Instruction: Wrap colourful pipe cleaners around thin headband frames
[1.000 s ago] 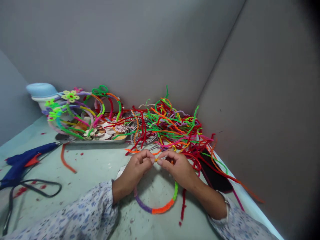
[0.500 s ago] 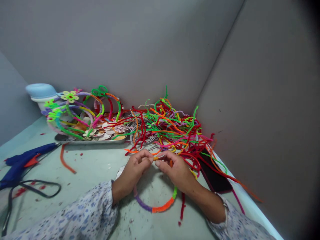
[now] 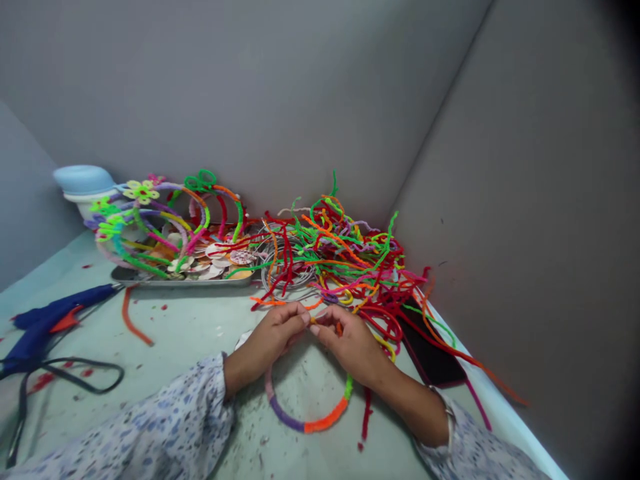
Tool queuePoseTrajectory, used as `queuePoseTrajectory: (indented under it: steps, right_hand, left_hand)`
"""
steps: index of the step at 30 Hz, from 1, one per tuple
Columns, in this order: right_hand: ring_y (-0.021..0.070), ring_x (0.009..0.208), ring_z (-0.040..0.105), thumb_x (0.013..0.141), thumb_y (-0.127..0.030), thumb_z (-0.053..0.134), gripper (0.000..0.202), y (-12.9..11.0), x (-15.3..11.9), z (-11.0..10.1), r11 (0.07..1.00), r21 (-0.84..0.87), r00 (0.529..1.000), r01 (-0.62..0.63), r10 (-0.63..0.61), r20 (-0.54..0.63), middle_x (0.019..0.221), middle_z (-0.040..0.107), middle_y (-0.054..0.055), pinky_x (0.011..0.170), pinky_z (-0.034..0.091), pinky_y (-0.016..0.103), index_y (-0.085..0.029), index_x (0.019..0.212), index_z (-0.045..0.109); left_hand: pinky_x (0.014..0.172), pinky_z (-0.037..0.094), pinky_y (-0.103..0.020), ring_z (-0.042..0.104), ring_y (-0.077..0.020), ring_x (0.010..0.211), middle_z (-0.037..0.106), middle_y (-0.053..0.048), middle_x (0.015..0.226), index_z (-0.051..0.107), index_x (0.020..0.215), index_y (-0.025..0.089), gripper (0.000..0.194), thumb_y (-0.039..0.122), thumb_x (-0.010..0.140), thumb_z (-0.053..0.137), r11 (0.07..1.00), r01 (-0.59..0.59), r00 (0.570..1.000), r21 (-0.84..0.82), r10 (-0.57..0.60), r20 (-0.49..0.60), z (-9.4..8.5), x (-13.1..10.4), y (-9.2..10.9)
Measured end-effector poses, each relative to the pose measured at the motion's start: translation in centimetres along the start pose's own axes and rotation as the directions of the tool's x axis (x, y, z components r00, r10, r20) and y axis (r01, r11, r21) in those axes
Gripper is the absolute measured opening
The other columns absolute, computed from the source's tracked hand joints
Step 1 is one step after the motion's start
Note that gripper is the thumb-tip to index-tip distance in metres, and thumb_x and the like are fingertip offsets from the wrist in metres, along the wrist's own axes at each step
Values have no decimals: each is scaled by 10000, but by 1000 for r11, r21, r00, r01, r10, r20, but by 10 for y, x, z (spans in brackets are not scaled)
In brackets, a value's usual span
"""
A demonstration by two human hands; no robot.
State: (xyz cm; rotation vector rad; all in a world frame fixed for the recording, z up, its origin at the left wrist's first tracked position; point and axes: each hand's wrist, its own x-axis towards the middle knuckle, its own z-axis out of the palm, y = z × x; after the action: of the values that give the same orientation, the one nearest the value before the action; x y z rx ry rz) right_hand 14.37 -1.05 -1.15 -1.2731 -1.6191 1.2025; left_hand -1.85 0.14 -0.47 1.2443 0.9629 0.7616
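Note:
Between my two hands is a ring wrapped in fuzzy pipe cleaner, with purple, orange, green and pink stretches along its lower curve. My left hand pinches the top of the ring from the left, fingers closed. Facing it, my right hand pinches the same top part, its thumb and fingertips almost meeting the left ones. A short bit of yellow-orange pipe cleaner shows between the fingertips. Much of the ring's upper half is hidden behind the hands.
A heap of loose pipe cleaners lies beyond my hands, beside coiled wire. Finished flowered hoops stand on a metal tray of shells. A blue glue gun lies left, a dark phone right.
My fingertips have shifted slightly at the top of the ring, still pinching it. The ring's lower curve sits a touch lower in view. Everything else stays in place.

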Motion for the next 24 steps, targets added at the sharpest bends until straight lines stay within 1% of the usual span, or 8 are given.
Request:
queuePoseTrajectory:
  steps: [2,6,10,18,22,24]
  right_hand:
    - [98,540,461,794,-273,546,86,0,-1,0,1000,-19,1000,-3,3,-14,624,531,-47,511,357,214,-191,775,562]
    - [95,497,422,788,-303,552,123,-2,-3,0,997,-66,999,-29,27,-33,571,500,-51,465,321,210,-190,744,569]
    - [94,467,431,780,-295,555,127,-7,-4,0,996,-42,997,-78,78,-5,535,519,-43,447,320,206,-183,724,572]
    - [102,467,512,764,-261,548,113,-19,-4,-2,992,-23,992,-120,121,35,518,558,-35,473,373,208,-175,695,571]
    - [102,462,519,766,-276,553,125,-19,-4,-4,992,-18,991,-124,125,57,509,566,-35,471,375,205,-175,691,564]
    - [101,466,518,764,-267,556,122,-17,-4,-5,993,-13,991,-115,116,59,511,569,-34,468,371,202,-175,685,559]
  left_hand:
    - [390,129,-192,206,-60,422,278,89,495,478,724,172,220,367,817,521,1000,-1,1000,-7,1,-10,0,0,0]
    - [410,135,-188,205,-59,430,288,87,489,510,729,164,212,361,791,554,1000,-14,998,-6,14,-62,1,0,-3]
    - [422,148,-192,218,-61,430,313,85,488,534,724,166,187,342,781,558,1000,-25,993,9,26,-118,2,-1,-6]
    - [448,209,-200,305,-72,429,421,74,484,568,705,165,156,312,755,583,998,-44,983,46,51,-177,6,-3,-1]
    - [484,270,-203,390,-86,483,520,42,561,570,710,155,161,307,762,578,997,-55,981,49,63,-183,7,-3,-2]
    - [505,293,-205,415,-91,513,540,32,594,571,709,151,159,298,769,573,996,-68,981,65,78,-176,6,-3,-2]
